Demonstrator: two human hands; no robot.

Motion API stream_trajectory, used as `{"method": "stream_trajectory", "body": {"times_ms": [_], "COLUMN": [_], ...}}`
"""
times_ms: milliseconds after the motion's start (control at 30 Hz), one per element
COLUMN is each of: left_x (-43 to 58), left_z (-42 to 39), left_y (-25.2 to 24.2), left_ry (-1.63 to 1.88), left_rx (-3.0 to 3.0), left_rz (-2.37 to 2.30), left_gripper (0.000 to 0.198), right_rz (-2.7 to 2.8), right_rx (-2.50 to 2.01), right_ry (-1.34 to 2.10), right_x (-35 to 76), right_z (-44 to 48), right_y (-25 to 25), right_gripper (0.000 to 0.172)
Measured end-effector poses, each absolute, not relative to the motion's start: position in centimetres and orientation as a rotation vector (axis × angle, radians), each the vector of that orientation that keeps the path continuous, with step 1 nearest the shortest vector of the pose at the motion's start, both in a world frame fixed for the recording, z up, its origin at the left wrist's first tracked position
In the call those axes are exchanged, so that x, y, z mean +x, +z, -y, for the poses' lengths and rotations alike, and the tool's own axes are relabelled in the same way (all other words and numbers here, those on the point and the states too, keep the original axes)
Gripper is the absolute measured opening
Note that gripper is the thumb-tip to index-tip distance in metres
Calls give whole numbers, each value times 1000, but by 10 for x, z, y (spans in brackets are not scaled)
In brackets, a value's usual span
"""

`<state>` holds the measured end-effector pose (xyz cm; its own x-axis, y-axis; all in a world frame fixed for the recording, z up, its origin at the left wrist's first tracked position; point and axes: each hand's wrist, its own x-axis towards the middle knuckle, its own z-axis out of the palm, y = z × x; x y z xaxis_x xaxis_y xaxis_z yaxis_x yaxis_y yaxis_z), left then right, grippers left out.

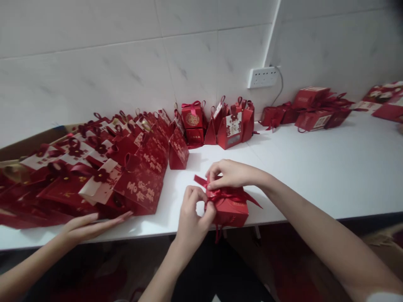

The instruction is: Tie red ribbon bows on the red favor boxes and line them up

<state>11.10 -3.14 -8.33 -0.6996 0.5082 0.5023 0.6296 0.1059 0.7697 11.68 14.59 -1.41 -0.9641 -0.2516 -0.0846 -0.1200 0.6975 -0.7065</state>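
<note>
A red gift box (231,214) sits on the white table near its front edge, right before me. A red ribbon (252,200) is tied across its top, one tail sticking out to the right and another hanging over the front. My left hand (197,207) pinches the ribbon at the box's left side, thumb and forefinger closed. From above, my right hand (228,174) curls over the box's top left, its fingers closed on the ribbon by the knot. The exact part of the ribbon between the fingertips is hidden.
Another person's hand (94,226) lies against many red gift boxes (138,180) crowded at the left. More boxes (234,128) stand along the wall, with stacked ribboned boxes (315,117) farther right. A power strip (263,78) hangs on the tiled wall. The white table (346,167) ends close to me.
</note>
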Motion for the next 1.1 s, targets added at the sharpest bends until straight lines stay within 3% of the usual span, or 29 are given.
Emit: {"method": "stream_trajectory", "body": {"times_ms": [167, 400, 567, 733, 900, 1100], "left_x": [120, 115, 109, 106, 104, 103], "left_z": [27, 25, 24, 21, 22, 26], "left_y": [-86, -89, -85, -87, -89, -86], "left_ry": [-1697, -1641, -1600, -1608, -1560, -1439], "left_rx": [-1110, -1344, -1583, -1610, -1616, -1663], "left_rz": [2234, 2102, 2047, 2044, 2036, 2093], "left_gripper": [16, 32, 37, 37, 37, 42], "right_rz": [-2668, -2600, -3000, -2708, -2174, -2391], "right_rx": [-217, -180, 360, 594, 419, 437], "right_ry": [-1388, -1477, -1612, -1621, -2038, -2153], "right_x": [123, 121, 160, 208, 223, 200], "right_z": [-154, -175, -180, -173, -168, -184], "right_y": [-25, -37, -50, -76, -82, -54], "right_gripper": [10, 45, 55, 66, 51, 36]}}
